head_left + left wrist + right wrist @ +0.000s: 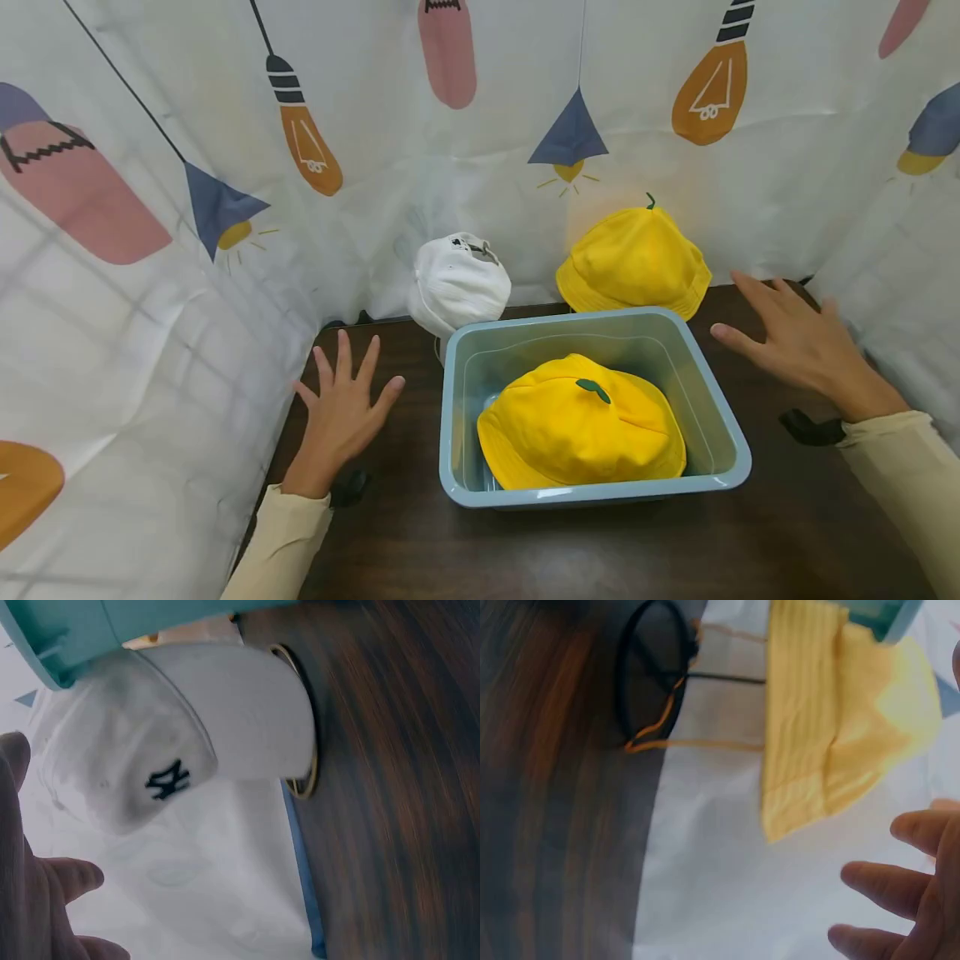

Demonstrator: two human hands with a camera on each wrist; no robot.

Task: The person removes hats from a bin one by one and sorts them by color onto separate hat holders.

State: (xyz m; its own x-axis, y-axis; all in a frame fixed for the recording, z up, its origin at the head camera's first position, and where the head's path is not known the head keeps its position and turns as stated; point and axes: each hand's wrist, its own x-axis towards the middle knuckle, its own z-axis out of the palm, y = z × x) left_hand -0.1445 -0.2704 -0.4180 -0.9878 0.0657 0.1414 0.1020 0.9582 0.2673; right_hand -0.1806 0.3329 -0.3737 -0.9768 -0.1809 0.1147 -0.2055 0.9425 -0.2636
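A blue-grey plastic tub (596, 497) stands on the table with a yellow bucket hat (577, 425) lying in it, a green leaf on its crown. Behind the tub are a white baseball cap (461, 283) and a second yellow bucket hat (633, 258). The left wrist view shows the cap's dark logo (167, 780) and its brim. My left hand (341, 412) is spread left of the tub, touching nothing. To the tub's right, my right hand (806, 346) has its fingers apart and holds nothing. In the right wrist view the standing hat (817, 712) is seen from the side.
The dark wood table (390, 542) is backed by a white curtain (480, 183) printed with lamps and bulbs, which also runs along both sides. Under the rear yellow hat is a thin stand with a round black base (622, 690). A gold-coloured ring (309, 780) shows beneath the cap.
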